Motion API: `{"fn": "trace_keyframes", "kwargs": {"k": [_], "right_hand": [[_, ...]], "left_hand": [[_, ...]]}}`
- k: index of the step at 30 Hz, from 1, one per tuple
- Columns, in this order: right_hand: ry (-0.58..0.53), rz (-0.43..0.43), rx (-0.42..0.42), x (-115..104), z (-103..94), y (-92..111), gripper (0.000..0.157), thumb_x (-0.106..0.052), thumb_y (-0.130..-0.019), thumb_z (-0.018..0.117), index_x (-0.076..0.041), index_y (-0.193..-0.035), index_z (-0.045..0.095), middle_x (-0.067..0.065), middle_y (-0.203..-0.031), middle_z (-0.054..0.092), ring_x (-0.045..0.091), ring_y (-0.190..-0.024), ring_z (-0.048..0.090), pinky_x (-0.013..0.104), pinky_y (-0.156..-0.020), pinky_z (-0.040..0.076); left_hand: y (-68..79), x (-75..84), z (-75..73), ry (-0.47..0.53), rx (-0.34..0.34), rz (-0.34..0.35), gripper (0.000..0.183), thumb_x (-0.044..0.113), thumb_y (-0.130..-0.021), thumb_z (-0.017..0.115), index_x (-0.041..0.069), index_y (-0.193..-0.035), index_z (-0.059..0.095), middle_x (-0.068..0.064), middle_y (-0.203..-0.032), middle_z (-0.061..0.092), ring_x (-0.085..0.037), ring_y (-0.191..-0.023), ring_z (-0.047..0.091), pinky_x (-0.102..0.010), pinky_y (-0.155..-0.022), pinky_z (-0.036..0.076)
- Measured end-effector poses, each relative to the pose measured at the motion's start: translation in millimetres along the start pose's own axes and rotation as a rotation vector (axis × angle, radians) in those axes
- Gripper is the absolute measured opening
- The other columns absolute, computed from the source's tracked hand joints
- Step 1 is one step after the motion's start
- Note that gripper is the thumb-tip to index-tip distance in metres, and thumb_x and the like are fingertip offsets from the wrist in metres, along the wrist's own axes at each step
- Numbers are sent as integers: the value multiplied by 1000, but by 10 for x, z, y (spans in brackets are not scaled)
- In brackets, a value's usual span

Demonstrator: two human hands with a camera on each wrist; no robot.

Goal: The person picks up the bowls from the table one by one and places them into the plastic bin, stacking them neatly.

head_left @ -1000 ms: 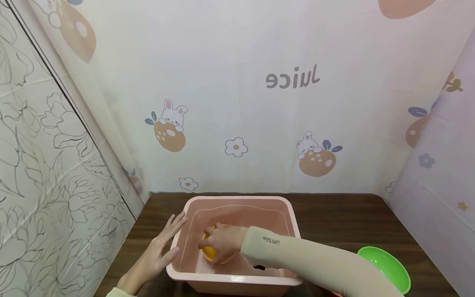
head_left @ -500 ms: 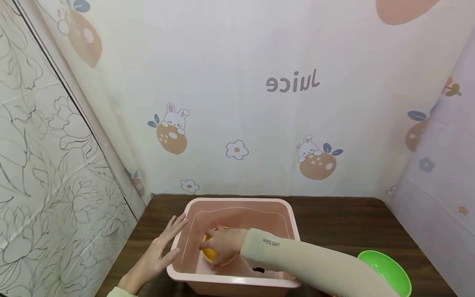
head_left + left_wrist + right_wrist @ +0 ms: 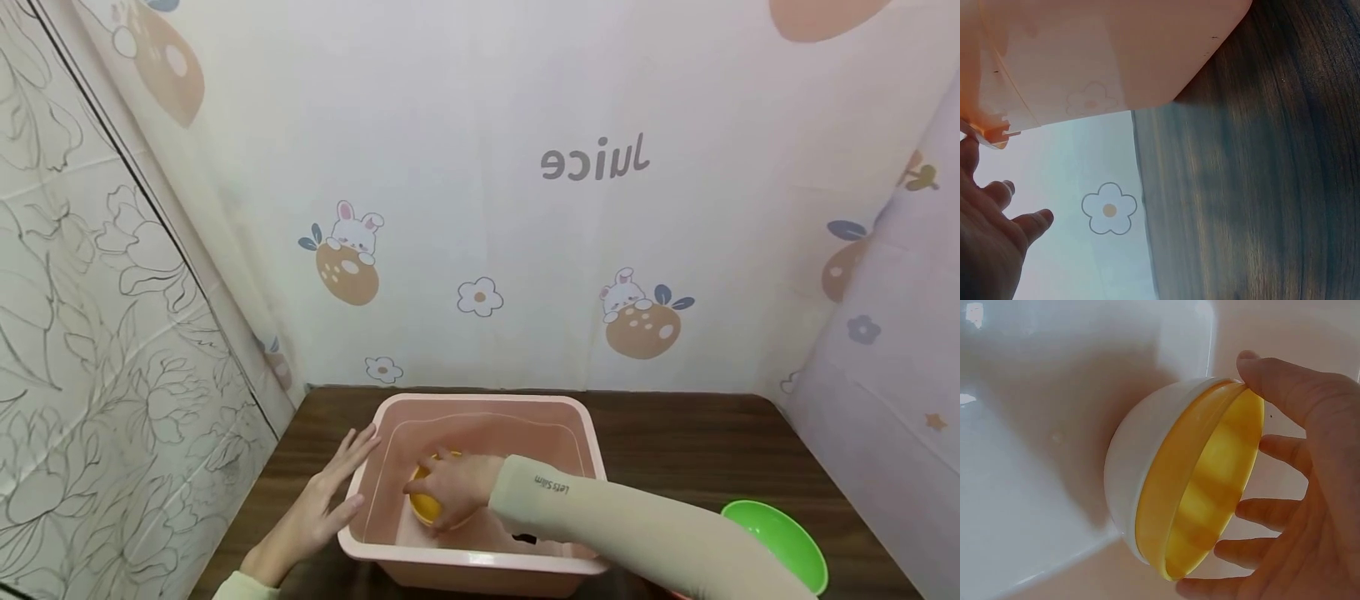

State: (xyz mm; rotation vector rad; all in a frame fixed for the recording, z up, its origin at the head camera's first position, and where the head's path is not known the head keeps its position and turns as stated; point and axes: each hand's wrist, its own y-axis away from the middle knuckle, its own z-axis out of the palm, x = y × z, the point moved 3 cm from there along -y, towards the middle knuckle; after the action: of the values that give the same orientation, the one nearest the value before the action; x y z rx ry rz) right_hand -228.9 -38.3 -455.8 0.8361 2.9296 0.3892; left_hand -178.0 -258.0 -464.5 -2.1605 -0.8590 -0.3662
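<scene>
My right hand reaches down into a pink plastic basin and holds a yellow bowl by its rim, thumb on one side and fingertips spread along the other. That yellow bowl sits nested in a white bowl on the basin's floor; the head view mostly hides the white one. My left hand rests against the basin's left rim with its fingers nearly straight. In the left wrist view, fingers of that hand extend beside the basin's wall.
A green bowl lies on the dark wooden table to the right, partly behind the right sleeve. Something orange-red shows at the bottom edge. Patterned curtains close off the back and sides.
</scene>
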Motion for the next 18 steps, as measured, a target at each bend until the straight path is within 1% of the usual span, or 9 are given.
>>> {"fn": "trace_keyframes", "kwargs": {"k": [4, 7, 10, 12, 15, 18], "right_hand": [[-54, -1, 0, 30, -33, 4, 66, -52, -89, 73, -43, -150, 50, 0, -157, 43, 25, -137, 45, 42, -89, 58], [-86, -4, 4, 55, -78, 5, 68, -50, -88, 74, -41, -150, 50, 1, -156, 44, 24, -134, 47, 38, -84, 58], [-110, -12, 6, 78, -138, 33, 71, -51, -87, 75, -38, -151, 49, 2, -155, 45, 23, -132, 48, 37, -84, 57], [-111, -28, 11, 95, -182, 63, 71, -53, -87, 75, -37, -152, 48, 2, -155, 46, 23, -133, 49, 37, -88, 57], [-130, -45, 17, 126, -259, 122, 70, -53, -89, 73, -35, -152, 48, 3, -158, 45, 23, -137, 48, 38, -92, 58], [-150, -42, 25, 154, -320, 205, 69, -53, -90, 72, -35, -152, 49, 4, -159, 43, 24, -139, 48, 38, -96, 57]], "left_hand": [[-14, -11, -10, 4, -3, 7, 65, 14, -96, 60, 0, -156, 41, -23, -164, 36, -31, -160, 17, -19, -127, 8], [-23, -11, -10, 12, 0, 24, 63, 16, -97, 60, -2, -155, 41, -24, -163, 36, -32, -159, 17, -22, -129, 8], [-30, -13, -7, 10, 0, 28, 63, 17, -98, 59, -1, -155, 41, -24, -163, 36, -32, -159, 17, -22, -129, 8], [-29, -15, -5, 8, -2, 25, 63, 18, -98, 59, -1, -155, 41, -24, -163, 35, -31, -160, 17, -21, -128, 8], [-29, -21, -5, 10, -2, 22, 63, 18, -98, 59, -1, -155, 41, -24, -163, 36, -31, -160, 17, -21, -128, 8], [-26, -13, 5, 22, 0, 27, 63, 18, -98, 59, -2, -155, 41, -25, -163, 36, -30, -159, 18, -22, -129, 8]]}}
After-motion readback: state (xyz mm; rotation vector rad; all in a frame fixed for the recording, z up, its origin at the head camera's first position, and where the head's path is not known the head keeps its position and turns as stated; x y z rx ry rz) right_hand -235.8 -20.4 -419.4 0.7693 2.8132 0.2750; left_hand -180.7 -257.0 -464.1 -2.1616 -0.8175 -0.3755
